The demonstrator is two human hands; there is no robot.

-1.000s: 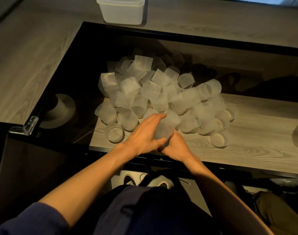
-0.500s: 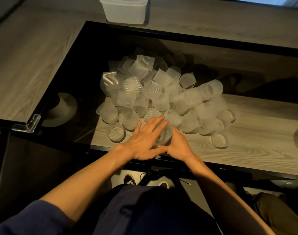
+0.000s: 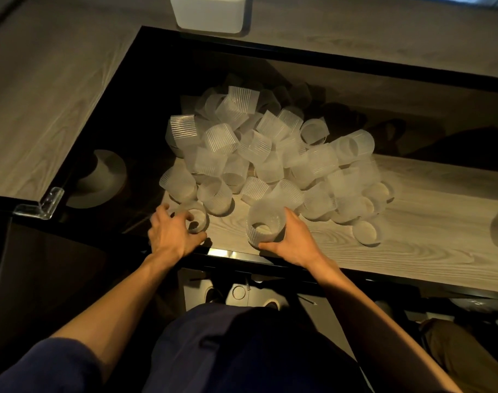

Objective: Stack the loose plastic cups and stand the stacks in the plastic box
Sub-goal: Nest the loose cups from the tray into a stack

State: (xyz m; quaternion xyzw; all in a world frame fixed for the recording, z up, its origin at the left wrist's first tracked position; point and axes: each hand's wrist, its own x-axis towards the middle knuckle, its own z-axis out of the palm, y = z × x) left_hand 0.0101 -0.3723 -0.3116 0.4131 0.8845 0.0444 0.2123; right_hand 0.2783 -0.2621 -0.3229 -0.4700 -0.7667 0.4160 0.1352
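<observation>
Cups everywhere, frosted ribbed plastic, dumped in a big pile (image 3: 270,154) on the glass-topped table (image 3: 412,251). Box (image 3: 211,12) way off at the far edge, mostly cut off by the top of the frame, nothing visible in it yet. So: early days on this job, judging by the heap.

Right hand (image 3: 293,239) wrapped around a short stack of cups (image 3: 266,225) at the near edge of the pile, thumb on the near side, fingers curled round the far right side. Stack tipped over, mouth pointing back toward the body, long axis running near-to-far. Can't tell how many are nested in there.

Left hand (image 3: 171,231) down on a single loose cup (image 3: 197,219) just left of the stack, fingers curled narrow over the rim, mouth facing roughly up and toward the camera. Looks like a grip, or very close to one.

Key bit for the next move: loose cup sits left of the stack, near but apart, with bare table between. Probably needs lifting, turning bottom-first toward that open mouth, then sliding in. Left hand is obviously the nearer one for that. Slippery thin plastic, so easy to squash or fumble.
</observation>
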